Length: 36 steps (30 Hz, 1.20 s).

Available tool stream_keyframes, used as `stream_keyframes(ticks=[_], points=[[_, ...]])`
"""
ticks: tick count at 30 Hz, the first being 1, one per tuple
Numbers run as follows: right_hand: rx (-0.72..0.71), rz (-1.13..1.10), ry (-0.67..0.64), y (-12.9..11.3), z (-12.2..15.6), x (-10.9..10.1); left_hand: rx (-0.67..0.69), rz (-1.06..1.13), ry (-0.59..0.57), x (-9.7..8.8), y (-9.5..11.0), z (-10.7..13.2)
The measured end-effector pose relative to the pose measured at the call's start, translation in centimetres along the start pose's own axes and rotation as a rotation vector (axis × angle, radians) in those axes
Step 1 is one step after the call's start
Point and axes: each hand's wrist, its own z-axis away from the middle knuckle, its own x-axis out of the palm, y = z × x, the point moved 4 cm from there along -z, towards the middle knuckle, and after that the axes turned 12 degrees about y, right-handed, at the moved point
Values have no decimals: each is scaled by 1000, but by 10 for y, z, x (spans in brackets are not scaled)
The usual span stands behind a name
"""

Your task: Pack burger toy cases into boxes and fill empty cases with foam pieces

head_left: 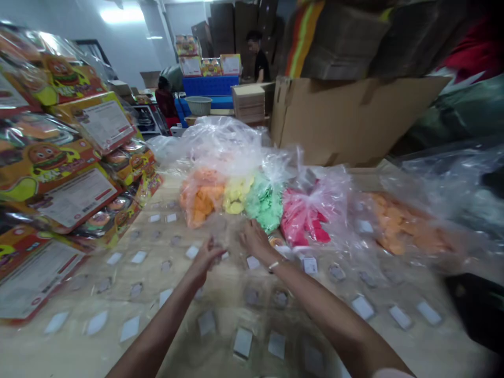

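Observation:
My left hand (208, 255) reaches over the middle of the table, its thumb and fingers apart and slightly curled. To its right, my right hand (258, 241) with a bracelet is beside the bag of green pieces (264, 202); its fingers are smeared by motion. A blurred, see-through plastic piece (219, 224) shows between the hands, and I cannot tell whether either touches it. Just beyond are clear bags of orange pieces (202, 197), yellow pieces (235, 195) and red pieces (303, 215). Clear trays with small white packets (243, 342) cover the table around my forearms.
Packaged toy burger sets (59, 173) are stacked along the left. A large cardboard box (346, 118) stands behind the bags. Another bag of orange pieces (405, 226) lies at right, near a black object (474, 310). Two people (260, 63) are in the background.

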Motion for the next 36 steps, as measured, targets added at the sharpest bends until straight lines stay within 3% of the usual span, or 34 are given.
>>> stream_keyframes(ticks=[3, 5, 7, 12, 16, 20, 24, 28, 31, 34, 36], points=[[-49, -369, -99, -12, 22, -18, 118, -109, 20, 11, 0, 29], [30, -661, -223, -15, 40, -26, 169, -142, -27, 22, -3, 51], [133, -811, -299, -13, 61, -33, 201, -140, -105, 31, -8, 74], [280, -923, -310, 1, 117, -57, 202, -132, -232, 45, -23, 125], [346, -956, -249, 12, 162, -91, 189, -163, -289, 58, -38, 158], [415, -911, -122, 29, 207, -138, 159, -201, -522, 87, -60, 187], [551, -703, 167, 65, 253, -184, 129, -214, -766, 127, -75, 222], [672, -606, 462, 120, 305, -222, 118, -234, -966, 176, -82, 263], [751, -493, 565, 172, 344, -245, 111, -362, -955, 208, -91, 287], [805, -344, 544, 217, 370, -263, -50, -450, -939, 231, -106, 307], [802, -220, 532, 237, 374, -273, -87, -469, -921, 242, -115, 316]])
